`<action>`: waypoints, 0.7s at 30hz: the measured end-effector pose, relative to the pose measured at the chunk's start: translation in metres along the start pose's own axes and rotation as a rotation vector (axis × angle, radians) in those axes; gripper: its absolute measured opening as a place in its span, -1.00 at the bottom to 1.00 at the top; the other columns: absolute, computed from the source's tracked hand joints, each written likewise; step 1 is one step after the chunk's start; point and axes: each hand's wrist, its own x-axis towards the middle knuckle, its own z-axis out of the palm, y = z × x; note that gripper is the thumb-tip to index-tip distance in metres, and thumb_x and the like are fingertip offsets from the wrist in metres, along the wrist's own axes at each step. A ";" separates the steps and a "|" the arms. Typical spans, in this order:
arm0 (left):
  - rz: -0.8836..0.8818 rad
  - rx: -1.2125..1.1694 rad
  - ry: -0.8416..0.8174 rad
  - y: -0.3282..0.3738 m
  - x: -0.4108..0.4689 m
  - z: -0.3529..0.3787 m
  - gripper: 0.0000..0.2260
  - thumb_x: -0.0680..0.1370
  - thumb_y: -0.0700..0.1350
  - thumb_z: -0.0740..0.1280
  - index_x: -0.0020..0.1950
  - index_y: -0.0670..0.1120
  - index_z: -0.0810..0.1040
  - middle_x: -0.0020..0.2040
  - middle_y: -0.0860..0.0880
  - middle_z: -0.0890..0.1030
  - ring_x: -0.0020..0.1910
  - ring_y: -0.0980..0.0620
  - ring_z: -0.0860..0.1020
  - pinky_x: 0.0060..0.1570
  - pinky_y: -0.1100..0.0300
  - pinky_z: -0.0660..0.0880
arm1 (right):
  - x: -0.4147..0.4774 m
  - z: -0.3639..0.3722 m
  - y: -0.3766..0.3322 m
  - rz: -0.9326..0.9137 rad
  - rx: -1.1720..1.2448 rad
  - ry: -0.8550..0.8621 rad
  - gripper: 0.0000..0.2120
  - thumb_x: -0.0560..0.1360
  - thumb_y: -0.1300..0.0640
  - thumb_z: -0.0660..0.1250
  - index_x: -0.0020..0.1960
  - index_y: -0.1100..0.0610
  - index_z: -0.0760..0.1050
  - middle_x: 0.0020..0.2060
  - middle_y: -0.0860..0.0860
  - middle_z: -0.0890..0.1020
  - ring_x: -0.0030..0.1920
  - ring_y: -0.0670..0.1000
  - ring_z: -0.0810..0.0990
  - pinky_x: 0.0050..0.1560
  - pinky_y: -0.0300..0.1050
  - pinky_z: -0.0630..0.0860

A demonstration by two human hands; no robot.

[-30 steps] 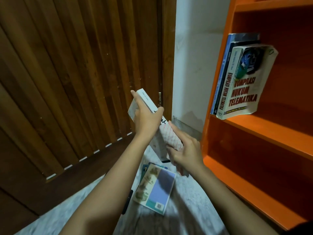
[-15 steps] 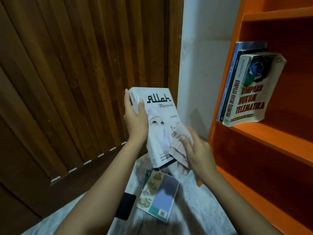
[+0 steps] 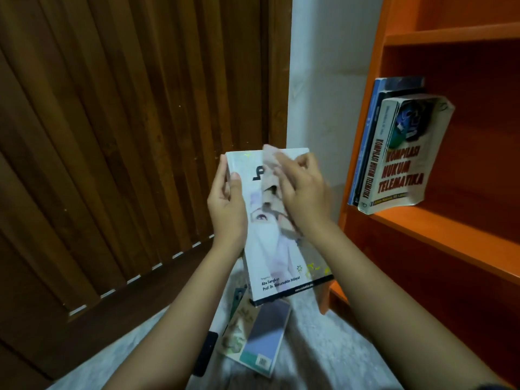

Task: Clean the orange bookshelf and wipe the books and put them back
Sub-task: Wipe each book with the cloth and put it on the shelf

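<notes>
Two hands share one job here. The left hand (image 3: pixel 228 204) grips the white book (image 3: pixel 281 243) by its left edge, thumb on the cover and fingers wrapped behind. It holds the book upright in the air, cover towards the person, so the whole front can be reached. The right hand (image 3: pixel 305 192) has its fingers curled over a pale cloth (image 3: pixel 270 175) and presses it against the upper half of that cover; the cloth is blurred. The book is just left of the orange bookshelf (image 3: pixel 450 243), apart from it. On a shelf, the Kompilasi Hukum Telematika volume (image 3: pixel 405 161) leans against a blue book (image 3: pixel 365 142), likely already wiped and returned. More books (image 3: pixel 259 339) lie on the floor (image 3: pixel 332 358) below, probably waiting their turn.
</notes>
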 end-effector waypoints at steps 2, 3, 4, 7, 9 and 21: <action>-0.017 -0.039 0.038 0.002 0.001 -0.005 -0.63 0.63 -0.10 0.17 0.43 0.09 0.30 0.28 -0.05 0.54 0.11 0.00 0.61 -0.08 0.13 0.62 | 0.000 -0.004 0.021 0.311 0.016 0.039 -0.70 0.60 0.02 0.19 0.30 -0.08 0.48 -0.09 -0.03 0.36 -0.19 0.02 0.45 -0.33 -0.19 0.31; -0.014 -0.040 0.055 0.001 0.001 -0.007 -0.64 0.63 -0.10 0.17 0.42 0.10 0.30 0.26 -0.04 0.56 0.07 0.02 0.63 -0.14 0.17 0.62 | -0.004 -0.005 0.026 0.413 0.000 0.045 -0.70 0.60 0.01 0.17 0.32 -0.07 0.46 -0.08 -0.03 0.37 -0.16 0.04 0.47 -0.32 -0.20 0.30; -0.014 -0.040 0.072 0.001 0.001 -0.007 -0.64 0.63 -0.10 0.17 0.43 0.10 0.30 0.24 -0.05 0.57 0.06 0.02 0.63 -0.18 0.20 0.62 | -0.011 -0.004 0.024 0.422 -0.043 0.037 -0.69 0.61 0.01 0.16 0.32 -0.06 0.46 -0.07 -0.03 0.38 -0.14 0.04 0.47 -0.33 -0.22 0.29; -0.048 -0.053 0.165 -0.005 0.005 -0.004 -0.63 0.64 -0.11 0.16 0.45 0.04 0.29 0.15 -0.03 0.61 -0.06 0.09 0.65 -0.29 0.28 0.58 | -0.049 0.001 -0.006 0.041 -0.039 -0.075 -0.70 0.55 0.09 0.21 0.26 -0.02 0.51 -0.07 0.01 0.46 -0.21 0.00 0.43 -0.39 -0.35 0.17; -0.075 -0.065 0.236 -0.008 0.009 -0.006 -0.63 0.64 -0.12 0.16 0.45 0.03 0.29 0.10 0.03 0.61 -0.07 0.14 0.64 -0.25 0.31 0.56 | -0.077 0.009 -0.004 -0.230 -0.058 -0.189 -0.71 0.49 0.11 0.27 0.19 -0.02 0.55 -0.10 0.03 0.53 -0.24 0.01 0.44 -0.44 -0.32 0.19; -0.195 -0.178 0.599 -0.018 0.019 -0.034 -0.64 0.64 -0.06 0.14 0.44 0.12 0.28 0.09 0.05 0.58 -0.09 0.11 0.63 -0.29 0.32 0.54 | -0.142 0.021 0.004 -0.304 -0.011 -0.219 -0.67 0.46 0.06 0.26 0.22 -0.07 0.49 -0.09 0.02 0.49 -0.25 -0.01 0.47 -0.50 -0.25 0.34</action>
